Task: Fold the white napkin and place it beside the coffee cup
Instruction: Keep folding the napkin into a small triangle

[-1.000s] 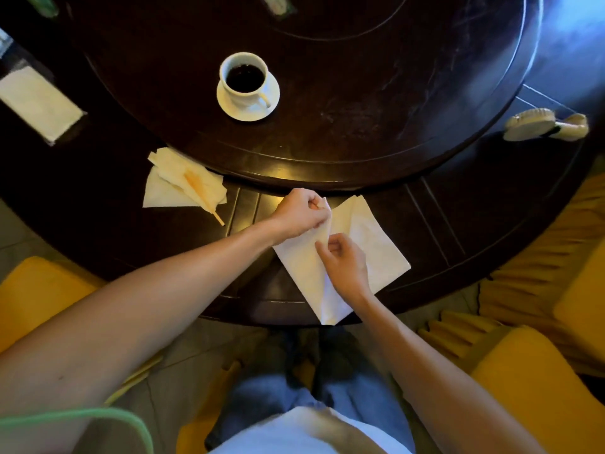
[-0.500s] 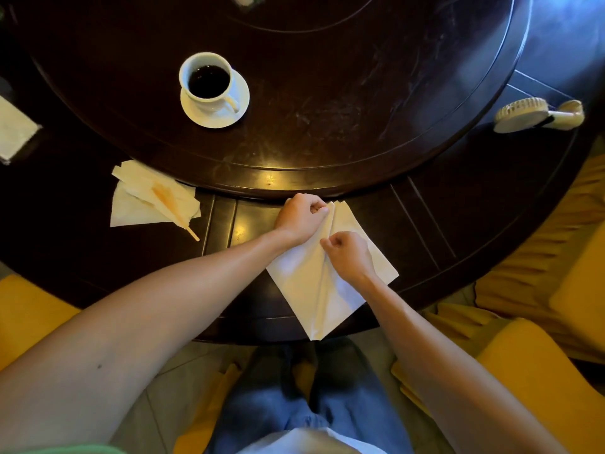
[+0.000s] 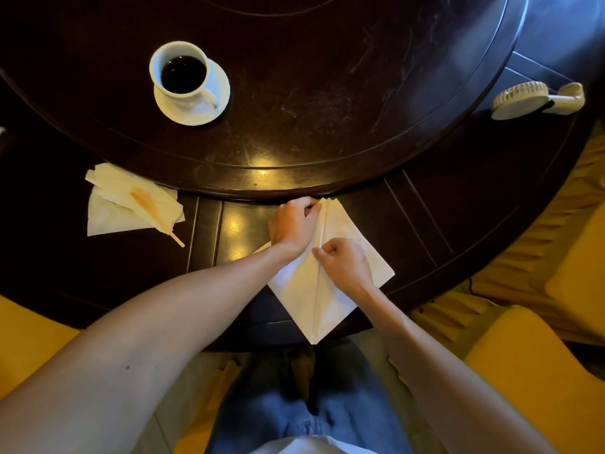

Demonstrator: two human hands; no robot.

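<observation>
Head view, near to far. At 6 o'clock, the person's lap in blue trousers [image 3: 304,398] fills the lower edge, flanked by yellow chairs [image 3: 537,371] at 4 and 8 o'clock. Both bare forearms reach forward onto the dark wooden counter [image 3: 137,267]. The white napkin [image 3: 330,296] lies on the near rim of the counter, just past centre toward 5 o'clock, set as a diamond with one corner overhanging the edge toward the person and a raised crease running along its long axis. The right hand [image 3: 343,265] rests on the middle of the napkin, fingers curled, thumb and fingertips pinching the crease. The left hand [image 3: 294,224] sits at the napkin's far corner, fingers closed on the stacked edges there, its wrist lying across the napkin's left flap. The far corner touches the raised rim of the round turntable [image 3: 327,93] that occupies the centre of the counter. At 9 o'clock, well apart from the hands, a used crumpled napkin [image 3: 111,208] with an orange-brown stain lies on the outer ring, a wooden stick [image 3: 170,232] projecting from it. At 2 o'clock, a pale handheld fan [image 3: 523,99] rests at the turntable's edge. At 11 o'clock, on the turntable, the coffee cup [image 3: 180,73], filled with dark coffee, stands upright on a white saucer [image 3: 216,106], its handle pointing toward 4 o'clock, well apart from the white napkin.
</observation>
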